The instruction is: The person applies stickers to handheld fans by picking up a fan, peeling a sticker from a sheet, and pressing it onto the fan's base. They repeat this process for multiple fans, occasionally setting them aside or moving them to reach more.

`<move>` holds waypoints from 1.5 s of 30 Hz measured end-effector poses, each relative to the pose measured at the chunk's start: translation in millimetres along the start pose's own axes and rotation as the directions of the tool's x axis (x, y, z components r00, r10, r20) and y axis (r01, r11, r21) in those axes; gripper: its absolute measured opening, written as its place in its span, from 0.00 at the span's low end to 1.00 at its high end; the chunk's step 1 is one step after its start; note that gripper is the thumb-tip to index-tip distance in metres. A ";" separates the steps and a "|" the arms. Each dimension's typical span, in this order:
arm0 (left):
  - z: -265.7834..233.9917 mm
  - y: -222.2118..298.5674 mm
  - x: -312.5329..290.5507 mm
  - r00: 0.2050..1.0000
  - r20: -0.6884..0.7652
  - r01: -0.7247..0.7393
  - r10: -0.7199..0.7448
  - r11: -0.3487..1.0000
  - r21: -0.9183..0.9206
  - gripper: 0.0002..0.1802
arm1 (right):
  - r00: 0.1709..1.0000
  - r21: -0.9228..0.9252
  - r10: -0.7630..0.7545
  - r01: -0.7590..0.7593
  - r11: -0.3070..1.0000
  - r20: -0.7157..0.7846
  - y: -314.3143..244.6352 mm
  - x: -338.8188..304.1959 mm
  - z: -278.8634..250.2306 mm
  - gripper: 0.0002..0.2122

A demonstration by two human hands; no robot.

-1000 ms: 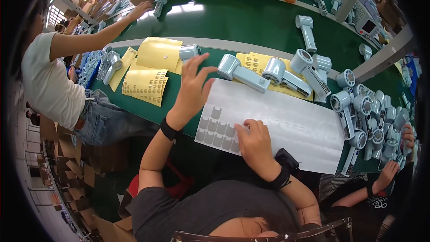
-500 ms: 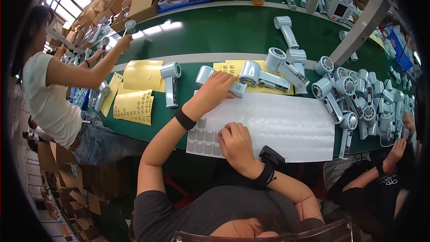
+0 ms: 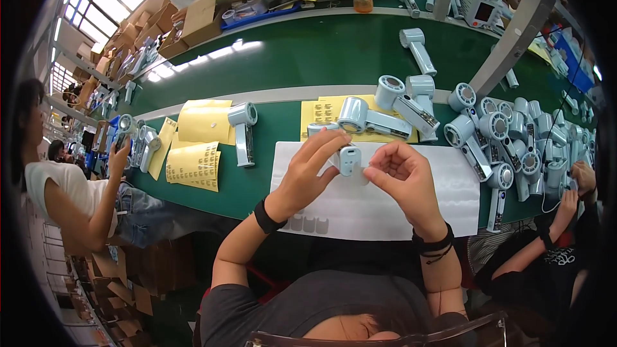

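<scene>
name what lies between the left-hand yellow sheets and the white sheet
In the head view, a pale blue handheld fan lies there on the green table, left of the white sheet.

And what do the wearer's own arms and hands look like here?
The left hand and right hand are ungloved, fingers bare. The forearms are uncovered, below a dark grey short sleeve seen on the left arm. The left wrist wears a wide black band; the right wears a similar dark wristband plus a thin dark cord.
</scene>
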State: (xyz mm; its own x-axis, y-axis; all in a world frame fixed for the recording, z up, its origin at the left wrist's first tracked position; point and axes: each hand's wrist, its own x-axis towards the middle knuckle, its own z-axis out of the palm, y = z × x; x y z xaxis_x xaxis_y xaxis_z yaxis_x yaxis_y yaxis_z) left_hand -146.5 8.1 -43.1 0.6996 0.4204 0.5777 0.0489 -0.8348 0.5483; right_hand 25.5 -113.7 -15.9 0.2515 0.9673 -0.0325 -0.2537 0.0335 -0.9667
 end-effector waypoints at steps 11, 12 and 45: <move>6.0 11.5 3.5 0.999 0.040 -0.016 0.016 1.000 0.005 0.35 | 1.000 -0.073 -0.007 0.005 0.997 -0.017 -12.8 1.3 -7.8 0.23; 5.8 12.2 3.7 0.999 0.045 -0.020 0.020 1.000 0.000 0.35 | 1.000 -0.080 0.010 -0.012 0.997 -0.019 -13.3 0.7 -7.6 0.23; 57.9 -152.5 117.7 0.988 -0.035 -0.135 0.152 0.944 0.301 0.23 | 0.891 -0.769 -0.383 0.418 0.484 0.243 134.4 -14.7 82.3 0.07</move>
State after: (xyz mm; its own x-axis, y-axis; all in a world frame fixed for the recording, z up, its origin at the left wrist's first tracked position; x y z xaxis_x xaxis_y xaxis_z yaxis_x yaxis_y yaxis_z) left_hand -30.4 164.3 -93.7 0.6735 0.3006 0.6753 0.1665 -0.9518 0.2577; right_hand -89.2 -102.8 -124.4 0.0939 0.9103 0.4031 0.7007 0.2272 -0.6763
